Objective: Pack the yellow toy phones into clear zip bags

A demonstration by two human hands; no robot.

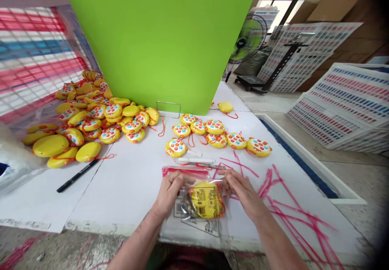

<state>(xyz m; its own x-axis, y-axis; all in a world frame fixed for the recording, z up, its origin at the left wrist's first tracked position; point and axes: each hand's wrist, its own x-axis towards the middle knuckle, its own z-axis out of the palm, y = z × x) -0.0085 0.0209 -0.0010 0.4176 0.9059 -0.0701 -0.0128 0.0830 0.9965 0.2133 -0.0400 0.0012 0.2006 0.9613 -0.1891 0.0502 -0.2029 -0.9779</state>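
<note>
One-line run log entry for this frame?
left hand: grips clear plastic bag edge | right hand: grips opposite edge | bag: round yellow plastic toy inside, on white table | nearby: row of like toys, black marker

Toy pile (91,120) lies left of toy row (216,137), behind the bag (206,201).

Single head view: faces forward and down, close above left hand (170,191), right hand (241,191); table (127,189) edge nearest.

Left hand (170,192) at seven o'clock, fingers pinched shut, right hand (243,193) at five o'clock, pinching too, forearms (136,237) converging upward.
</note>
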